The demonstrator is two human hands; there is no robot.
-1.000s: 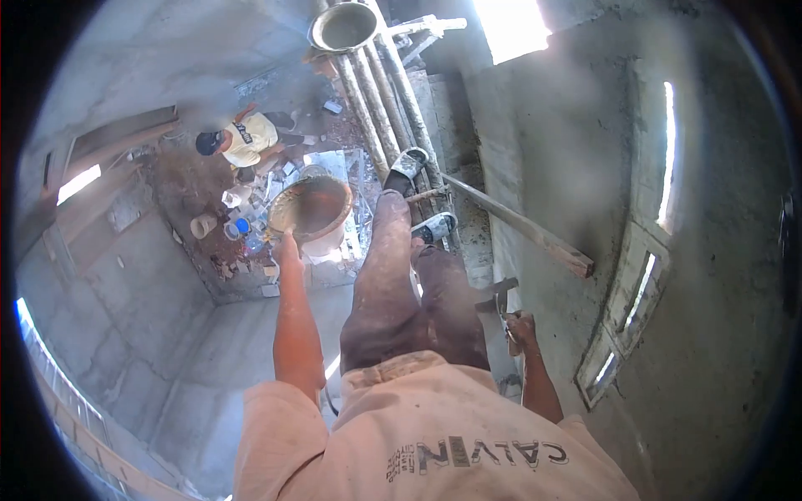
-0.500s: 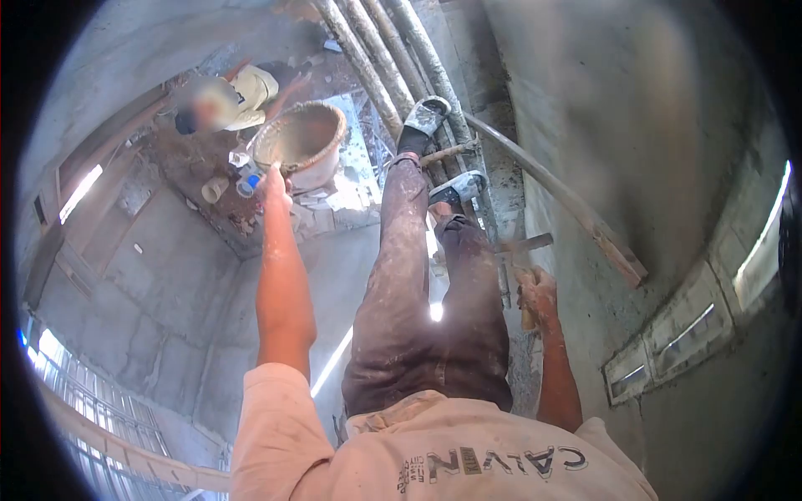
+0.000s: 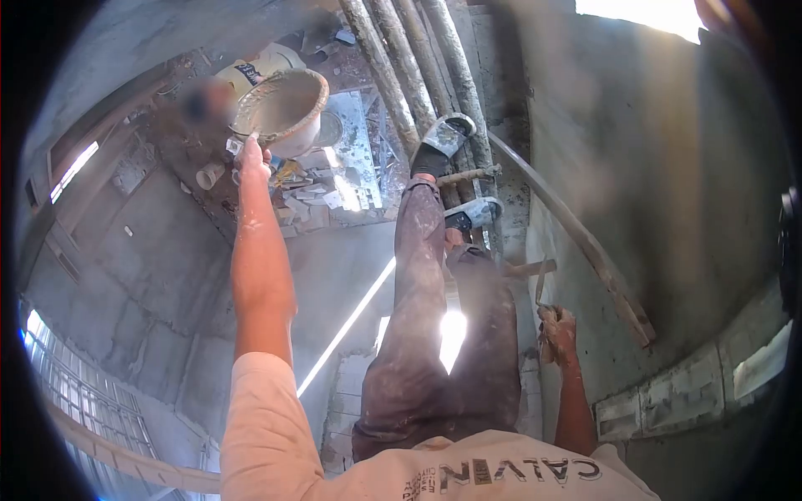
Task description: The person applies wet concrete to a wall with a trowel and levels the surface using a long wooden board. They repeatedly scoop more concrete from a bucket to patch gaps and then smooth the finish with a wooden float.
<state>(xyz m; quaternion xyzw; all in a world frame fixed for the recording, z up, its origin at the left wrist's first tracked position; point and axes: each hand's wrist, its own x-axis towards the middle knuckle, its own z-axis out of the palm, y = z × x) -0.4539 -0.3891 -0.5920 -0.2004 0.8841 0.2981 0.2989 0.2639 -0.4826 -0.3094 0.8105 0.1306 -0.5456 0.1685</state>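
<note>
My left hand (image 3: pixel 253 158) is stretched out and down, gripping the rim of a round mortar pan (image 3: pixel 284 108) smeared with grey cement. My right hand (image 3: pixel 557 332) is closed on the handle of a trowel (image 3: pixel 540 282), whose blade points up beside the plastered wall (image 3: pixel 668 184). My legs in dusty trousers stand on wooden scaffold poles (image 3: pixel 401 58), with my sandalled feet (image 3: pixel 447 138) on them.
Far below, another person in a yellow shirt (image 3: pixel 251 71) stands under the pan among rubble, bricks and small containers (image 3: pixel 209 175). A long timber batten (image 3: pixel 576 238) leans along the wall on the right. A railing (image 3: pixel 92 417) runs at lower left.
The pan has moved up and left in view, closer to the person below. My right hand has dropped lower, and the trowel blade now stands upright. The view tilted further down.
</note>
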